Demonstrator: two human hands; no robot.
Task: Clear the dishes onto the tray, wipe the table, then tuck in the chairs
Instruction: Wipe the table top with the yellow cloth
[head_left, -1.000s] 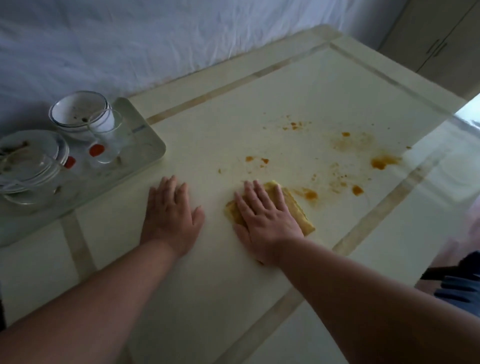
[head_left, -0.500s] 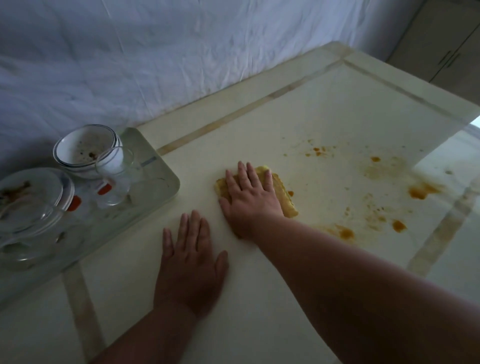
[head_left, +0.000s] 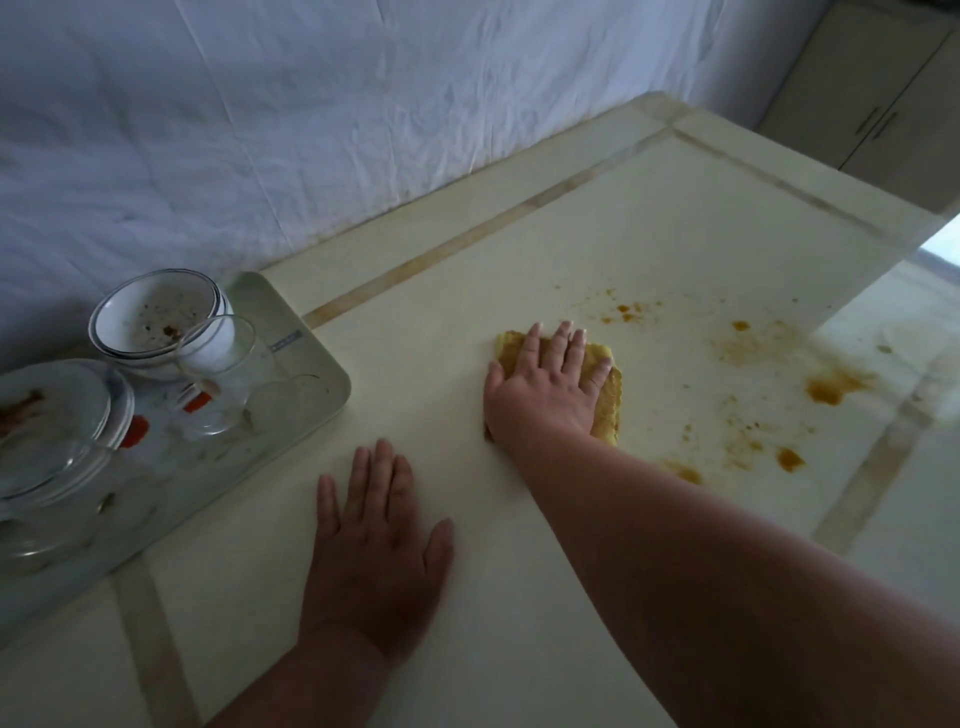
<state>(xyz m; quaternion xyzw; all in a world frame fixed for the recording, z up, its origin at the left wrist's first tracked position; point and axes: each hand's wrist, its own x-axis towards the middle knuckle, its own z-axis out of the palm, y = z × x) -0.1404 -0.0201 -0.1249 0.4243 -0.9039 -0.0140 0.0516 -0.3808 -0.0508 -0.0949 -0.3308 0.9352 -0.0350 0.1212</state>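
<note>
My right hand (head_left: 545, 387) presses flat, fingers straight, on a yellow cloth (head_left: 609, 410) in the middle of the cream table (head_left: 649, 239). Most of the cloth is hidden under the hand. Orange sauce stains (head_left: 831, 389) spread to the right of the cloth. My left hand (head_left: 376, 551) lies flat and spread on the table nearer to me. At the left a pale tray (head_left: 317, 364) holds stacked white bowls (head_left: 150, 325), a clear glass (head_left: 221, 376) and stacked glass plates (head_left: 57, 431).
A white sheet (head_left: 311, 130) hangs behind the table's far edge. A cabinet (head_left: 883, 104) stands at the top right. The table's right edge (head_left: 924, 228) drops off past the stains.
My right hand has slid the cloth away from me and leftward across the table, off the nearest stains. My left hand stays flat on the table.
</note>
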